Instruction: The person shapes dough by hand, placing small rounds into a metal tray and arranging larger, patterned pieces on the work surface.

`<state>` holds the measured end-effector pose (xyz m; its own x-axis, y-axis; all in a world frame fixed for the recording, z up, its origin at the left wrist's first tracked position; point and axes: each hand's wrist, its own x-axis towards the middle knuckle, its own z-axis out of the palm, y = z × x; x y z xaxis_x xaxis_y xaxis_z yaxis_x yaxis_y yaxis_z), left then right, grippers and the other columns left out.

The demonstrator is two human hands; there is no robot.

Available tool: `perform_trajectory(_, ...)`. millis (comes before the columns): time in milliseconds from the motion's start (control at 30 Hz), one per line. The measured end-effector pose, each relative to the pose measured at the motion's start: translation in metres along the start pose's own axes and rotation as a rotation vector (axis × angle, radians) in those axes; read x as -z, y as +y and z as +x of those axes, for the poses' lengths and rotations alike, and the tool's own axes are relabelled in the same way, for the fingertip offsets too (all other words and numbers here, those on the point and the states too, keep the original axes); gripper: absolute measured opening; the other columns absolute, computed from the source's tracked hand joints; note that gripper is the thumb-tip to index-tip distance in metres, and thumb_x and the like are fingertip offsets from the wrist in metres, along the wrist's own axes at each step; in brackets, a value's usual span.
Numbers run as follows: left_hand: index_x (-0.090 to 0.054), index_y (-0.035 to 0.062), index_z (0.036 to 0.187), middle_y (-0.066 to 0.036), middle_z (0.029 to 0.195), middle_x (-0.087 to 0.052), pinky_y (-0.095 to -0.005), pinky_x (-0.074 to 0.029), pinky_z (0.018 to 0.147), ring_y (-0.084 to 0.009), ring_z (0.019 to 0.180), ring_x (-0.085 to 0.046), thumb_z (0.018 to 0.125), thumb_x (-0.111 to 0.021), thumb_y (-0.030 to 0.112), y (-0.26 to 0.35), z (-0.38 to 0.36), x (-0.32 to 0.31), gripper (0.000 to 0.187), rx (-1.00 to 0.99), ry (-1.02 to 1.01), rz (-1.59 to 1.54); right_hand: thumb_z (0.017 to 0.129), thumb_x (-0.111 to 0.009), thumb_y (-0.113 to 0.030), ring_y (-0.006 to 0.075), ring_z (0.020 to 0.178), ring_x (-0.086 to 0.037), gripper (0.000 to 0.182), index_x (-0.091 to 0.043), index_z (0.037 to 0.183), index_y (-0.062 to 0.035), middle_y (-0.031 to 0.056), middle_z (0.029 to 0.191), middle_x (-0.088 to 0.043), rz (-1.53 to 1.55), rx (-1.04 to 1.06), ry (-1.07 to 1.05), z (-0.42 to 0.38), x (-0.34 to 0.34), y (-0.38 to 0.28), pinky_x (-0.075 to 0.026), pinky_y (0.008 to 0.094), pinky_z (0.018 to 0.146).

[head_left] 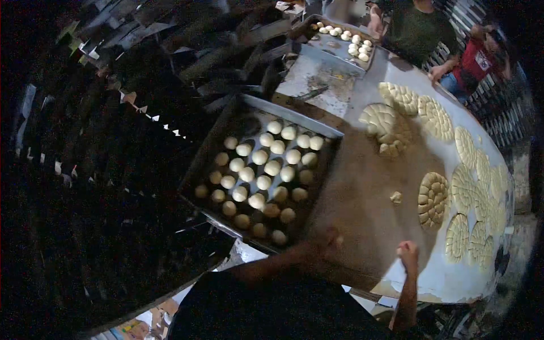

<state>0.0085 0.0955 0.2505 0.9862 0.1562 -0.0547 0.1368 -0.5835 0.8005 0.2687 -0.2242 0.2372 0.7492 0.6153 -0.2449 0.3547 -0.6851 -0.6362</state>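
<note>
My right hand (408, 253) is closed in a fist above the near part of the table, with a pale bit of dough (400, 251) showing at its fingers. In deep shadow, my left hand (333, 237) is low over the tabletop beside the tray's near right corner. A small pale spot shows at its fingers, which are too dark and blurred to make out. A small lump of dough (395, 197) lies beyond my right hand. To its right sits a scored oval slab of dough (433, 200). The large metal tray (292, 115) at my left holds several rows of round dough balls (272, 168).
More cut dough slabs (466, 190) cover the right side of the round table (368, 175). A partly divided slab (385, 126) lies farther back. Behind stands a second tray (334, 48) of dough balls. A person in a dark shirt (419, 34) and another in red (475, 61) are at the far edge.
</note>
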Motion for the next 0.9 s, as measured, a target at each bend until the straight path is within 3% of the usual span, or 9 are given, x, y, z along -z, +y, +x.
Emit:
perform_trajectory(67, -0.053, -0.0018, 0.125, -0.025, 0.119, -0.055, -0.0457, -0.050, 0.087, -0.0360, 0.108, -0.057, 0.097, -0.048, 0.020, -0.001, 0.009, 0.112, 0.036, 0.220, 0.014, 0.307, 0.093, -0.056, -0.029, 0.0203, 0.058, -0.061, 0.029, -0.063, 0.099, -0.0018, 0.0101, 0.078, -0.064, 0.104, -0.369, -0.061, 0.034, -0.005, 0.018, -0.047, 0.0362, 0.056)
perform_trajectory(133, -0.053, -0.0009, 0.126, -0.025, 0.121, -0.055, -0.0459, -0.049, 0.090, -0.0370, 0.110, -0.056, 0.095, -0.050, 0.020, -0.077, 0.016, 0.195, 0.037, 0.183, 0.373, 0.421, 0.090, -0.060, -0.020, 0.0235, 0.061, -0.062, 0.019, -0.066, 0.090, -0.0021, 0.0104, 0.070, -0.062, -0.074, -0.049, 0.061, 0.053, -0.029, -0.106, -0.051, 0.0354, 0.060)
perform_trajectory(233, -0.053, 0.0004, 0.127, -0.025, 0.125, -0.054, -0.0461, -0.047, 0.093, -0.0384, 0.113, -0.055, 0.092, -0.055, 0.021, -0.204, 0.025, 0.286, 0.041, 0.248, 0.606, 0.369, 0.094, -0.060, -0.018, 0.0234, 0.095, -0.063, 0.034, -0.057, 0.122, 0.0011, 0.0162, 0.109, -0.063, 0.310, 0.115, -0.216, 0.112, -0.092, -0.256, -0.053, 0.0355, 0.082)
perform_trajectory(333, -0.052, 0.0017, 0.129, -0.024, 0.129, -0.052, -0.0464, -0.045, 0.096, -0.0398, 0.116, -0.053, 0.089, -0.059, 0.021, -0.290, 0.030, 0.302, 0.045, 0.223, 0.598, 0.360, 0.092, -0.063, -0.016, 0.0292, 0.099, -0.064, 0.037, -0.053, 0.125, -0.0032, 0.0164, 0.110, -0.063, 0.314, 0.891, -0.017, 0.156, -0.167, -0.408, -0.049, 0.0383, 0.089)
perform_trajectory(433, -0.052, 0.0030, 0.130, -0.024, 0.133, -0.051, -0.0467, -0.043, 0.100, -0.0412, 0.119, -0.051, 0.086, -0.063, 0.021, -0.316, 0.019, 0.295, 0.049, 0.134, 0.676, 0.331, 0.089, -0.067, -0.019, 0.0355, 0.098, -0.063, 0.039, -0.054, 0.122, -0.0038, 0.0174, 0.113, -0.062, 0.278, 0.856, -0.169, 0.195, -0.238, -0.491, -0.048, 0.0436, 0.089)
perform_trajectory(567, -0.044, 0.0024, 0.137, -0.026, 0.130, -0.052, -0.0494, -0.041, 0.101, -0.0429, 0.121, -0.050, 0.086, -0.063, 0.017, -0.246, -0.027, 0.298, 0.057, 0.162, 0.824, 0.202, 0.086, -0.068, -0.020, 0.0371, 0.100, -0.061, 0.036, -0.059, 0.119, -0.0069, 0.0170, 0.109, -0.064, 0.062, 1.009, -0.019, 0.222, -0.289, -0.456, -0.049, 0.0448, 0.087)
perform_trajectory(733, -0.043, 0.0043, 0.137, -0.025, 0.126, -0.055, -0.0495, -0.044, 0.097, -0.0424, 0.116, -0.053, 0.084, -0.067, 0.019, -0.097, 0.000, 0.267, 0.060, 0.226, 0.560, 0.398, 0.082, -0.068, -0.013, 0.0301, 0.085, -0.062, 0.014, -0.062, 0.091, -0.0044, 0.0129, 0.086, -0.063, 0.122, 0.824, 0.495, 0.153, -0.172, -0.314, -0.048, 0.0406, 0.078)
perform_trajectory(800, -0.049, 0.0034, 0.132, -0.022, 0.124, -0.057, -0.0471, -0.048, 0.093, -0.0397, 0.111, -0.056, 0.080, -0.073, 0.024, -0.050, 0.062, 0.218, 0.061, 0.075, 0.450, 0.233, 0.085, -0.062, -0.022, 0.0339, 0.098, -0.060, 0.021, -0.060, 0.098, -0.0067, 0.0163, 0.103, -0.063, 0.025, 0.515, 0.620, 0.134, -0.153, -0.211, -0.041, 0.0509, 0.099)
perform_trajectory(900, -0.057, 0.0004, 0.124, -0.020, 0.116, -0.062, -0.0420, -0.052, 0.083, -0.0337, 0.099, -0.063, 0.083, -0.073, 0.032, -0.010, 0.175, 0.139, 0.055, -0.134, 0.079, 0.003, 0.084, -0.062, -0.022, 0.0348, 0.093, -0.059, 0.019, -0.058, 0.093, -0.0062, 0.0150, 0.094, -0.061, 0.062, 0.126, 0.518, 0.110, -0.118, -0.133, -0.043, 0.0511, 0.092)
